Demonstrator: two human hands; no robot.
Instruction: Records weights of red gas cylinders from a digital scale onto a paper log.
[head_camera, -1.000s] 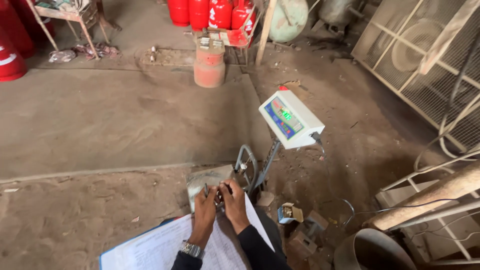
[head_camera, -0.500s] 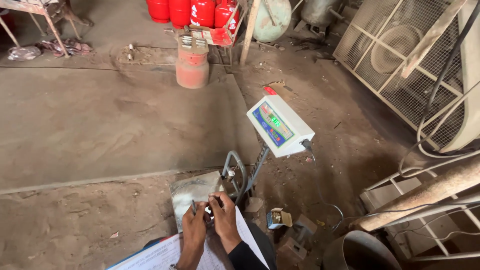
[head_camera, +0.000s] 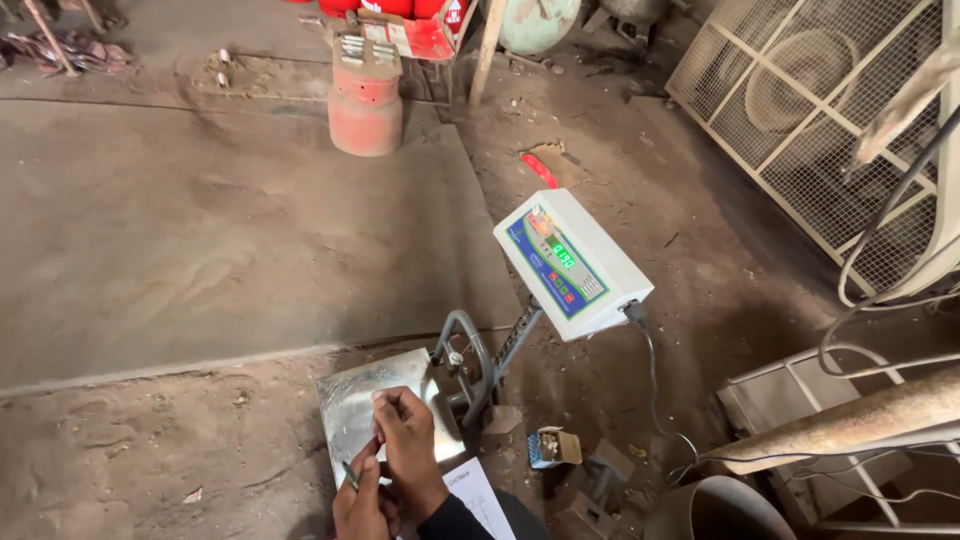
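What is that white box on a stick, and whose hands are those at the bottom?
The picture comes from a camera worn on a person's head, looking down, so the two hands belong to that person. The white box is the screen of a weighing scale, with green lit digits and small buttons. It stands on a post above the shiny metal plate, where things get weighed. The left hand holds a pen. The right hand is raised over the plate, and its fingers seem to pinch something too small to make out. A sheet of paper lies under the hands. Farther off, on the dusty floor, stands a red gas cylinder, and a small open box lies near the post.
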